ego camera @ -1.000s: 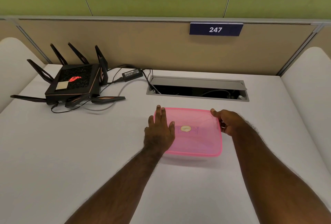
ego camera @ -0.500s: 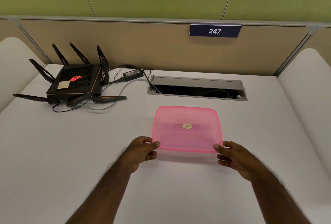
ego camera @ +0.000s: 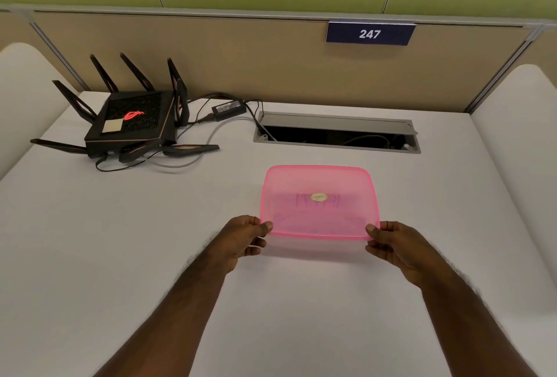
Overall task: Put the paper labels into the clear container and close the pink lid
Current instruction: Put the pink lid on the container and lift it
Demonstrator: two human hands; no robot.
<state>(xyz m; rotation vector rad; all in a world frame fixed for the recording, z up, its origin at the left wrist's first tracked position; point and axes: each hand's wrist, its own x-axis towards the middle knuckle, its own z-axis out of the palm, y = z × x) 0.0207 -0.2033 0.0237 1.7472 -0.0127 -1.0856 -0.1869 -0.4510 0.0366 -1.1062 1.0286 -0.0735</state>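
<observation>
A translucent pink lid with a small gold sticker in its middle sits on top of the clear container, whose front wall shows just below the lid's near edge. My left hand pinches the lid's near left corner, thumb on top. At the near right corner my right hand grips the same way. Faint shapes show through the lid; I cannot make out the paper labels.
A black router with several antennas stands at the back left, its cables and power brick trailing toward an open cable hatch in the white desk. A partition with a "247" sign closes the back.
Both hands came off the lid's top and far side and moved to its near corners, where they now grip. The container has stayed in place.
</observation>
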